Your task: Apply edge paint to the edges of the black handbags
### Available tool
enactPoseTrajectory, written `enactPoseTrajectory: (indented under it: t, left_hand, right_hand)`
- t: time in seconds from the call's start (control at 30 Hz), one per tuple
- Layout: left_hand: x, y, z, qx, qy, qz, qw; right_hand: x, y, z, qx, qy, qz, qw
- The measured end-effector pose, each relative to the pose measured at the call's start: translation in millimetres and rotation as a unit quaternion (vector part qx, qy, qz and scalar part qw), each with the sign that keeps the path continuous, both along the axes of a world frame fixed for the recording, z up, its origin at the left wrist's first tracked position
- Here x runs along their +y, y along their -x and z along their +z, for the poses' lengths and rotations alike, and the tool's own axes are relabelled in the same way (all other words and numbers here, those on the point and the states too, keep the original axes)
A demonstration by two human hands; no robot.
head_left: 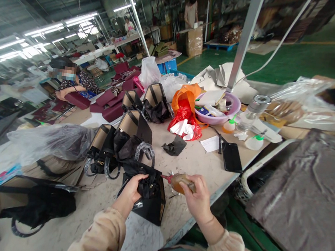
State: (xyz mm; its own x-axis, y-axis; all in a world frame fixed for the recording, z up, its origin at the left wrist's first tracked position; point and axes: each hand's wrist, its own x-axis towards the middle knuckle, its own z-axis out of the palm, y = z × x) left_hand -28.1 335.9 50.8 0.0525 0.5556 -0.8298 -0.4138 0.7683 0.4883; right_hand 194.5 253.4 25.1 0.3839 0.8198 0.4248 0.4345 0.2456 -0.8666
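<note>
My left hand point(134, 189) is closed on the dark lining of a black handbag point(151, 206), which rests on the table close to me. My right hand point(197, 194) is wrapped round a small squeeze bottle point(181, 183) of amber liquid. The bottle lies nearly level, its red nozzle pointing left at the bag's edge; whether the tip touches cannot be made out. Just beyond the bag, several more black handbags point(136, 127) stand with plastic-wrapped handles. A scrap of black fabric point(174, 146) lies on the table behind the bottle.
A black phone point(232, 157) lies near the table's right edge. Behind it are a glass jar point(253, 112), small bottles with green tips point(254, 142) and a purple basin point(233, 110). Another black bag point(35, 200) sits at left. A co-worker point(77, 81) handles maroon pieces across the table.
</note>
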Motion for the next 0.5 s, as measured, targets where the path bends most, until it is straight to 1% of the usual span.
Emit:
enactPoseTrajectory:
  t: [0.17, 0.37, 0.5]
  left_hand:
    - [0.1, -1.4, 3.0, 0.000, 0.008, -0.001, 1.000]
    - [0.6, -2.5, 2.9, -0.001, 0.007, 0.001, 1.000]
    - [0.7, -2.0, 2.6, 0.000, 0.003, 0.000, 1.000]
  right_hand:
    - [-2.9, -3.2, 3.2, -0.007, 0.002, 0.031, 0.999]
    - [0.8, -7.4, 2.9, -0.004, 0.004, 0.011, 1.000]
    - [2.5, -5.6, 1.5, -0.002, 0.005, 0.017, 1.000]
